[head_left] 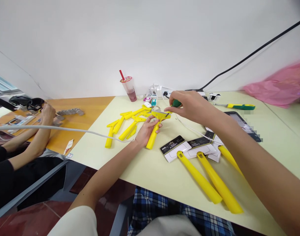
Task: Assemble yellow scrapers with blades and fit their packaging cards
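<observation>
My left hand is closed around a yellow scraper, its wide head turned up and away from me. In my right hand is a screwdriver with a green handle; its tip points down at the right part of the scraper head. Whether the tip sits in a screw is too small to tell. Left of my left hand lies a loose pile of yellow scraper parts. Nearer me on the right are several yellow scrapers with black-and-white card labels.
A cup with a red straw stands by the wall. Behind my hands is a power strip with cables. To the right lie another screwdriver, a phone and a pink bag. Another person's hand works at the left table.
</observation>
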`<action>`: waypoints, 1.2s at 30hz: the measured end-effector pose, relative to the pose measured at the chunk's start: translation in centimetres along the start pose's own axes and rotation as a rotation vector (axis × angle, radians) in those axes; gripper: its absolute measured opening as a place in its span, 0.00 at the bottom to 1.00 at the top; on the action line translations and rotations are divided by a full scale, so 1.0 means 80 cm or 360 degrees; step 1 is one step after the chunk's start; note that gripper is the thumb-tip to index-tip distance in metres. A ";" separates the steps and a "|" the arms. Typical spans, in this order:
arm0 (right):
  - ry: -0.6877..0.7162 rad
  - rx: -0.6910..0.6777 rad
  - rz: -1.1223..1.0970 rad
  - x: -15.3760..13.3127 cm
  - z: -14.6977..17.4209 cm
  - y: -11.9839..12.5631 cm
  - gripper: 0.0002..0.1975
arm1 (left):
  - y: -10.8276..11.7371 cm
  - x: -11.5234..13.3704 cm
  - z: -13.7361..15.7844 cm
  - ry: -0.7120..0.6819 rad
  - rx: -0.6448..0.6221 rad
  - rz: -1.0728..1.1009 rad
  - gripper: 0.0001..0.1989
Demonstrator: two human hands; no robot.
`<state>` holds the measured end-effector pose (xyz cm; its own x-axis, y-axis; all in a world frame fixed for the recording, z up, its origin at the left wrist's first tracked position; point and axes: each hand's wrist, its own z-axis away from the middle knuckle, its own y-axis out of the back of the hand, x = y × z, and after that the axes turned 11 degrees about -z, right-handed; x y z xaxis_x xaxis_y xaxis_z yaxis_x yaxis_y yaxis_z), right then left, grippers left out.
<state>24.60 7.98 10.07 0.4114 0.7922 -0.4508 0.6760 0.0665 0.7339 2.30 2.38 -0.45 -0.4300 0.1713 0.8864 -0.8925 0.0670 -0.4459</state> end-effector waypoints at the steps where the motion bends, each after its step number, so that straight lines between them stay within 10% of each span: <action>1: 0.0003 -0.0012 0.0005 0.001 0.000 0.001 0.10 | 0.000 0.000 0.000 0.0000 -0.0002 -0.0005 0.23; 16: -0.0066 -0.0267 0.0069 0.008 0.003 0.010 0.07 | 0.007 0.000 -0.007 -0.0031 0.0131 0.0071 0.22; 36: -0.0359 0.0032 0.0497 0.016 0.000 0.003 0.33 | 0.000 0.000 -0.003 -0.0058 0.0088 -0.0064 0.24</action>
<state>25.33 8.96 9.69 0.7222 0.6187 -0.3091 0.5076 -0.1706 0.8446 2.35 2.63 -0.45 -0.3971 0.1339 0.9079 -0.9150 0.0186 -0.4030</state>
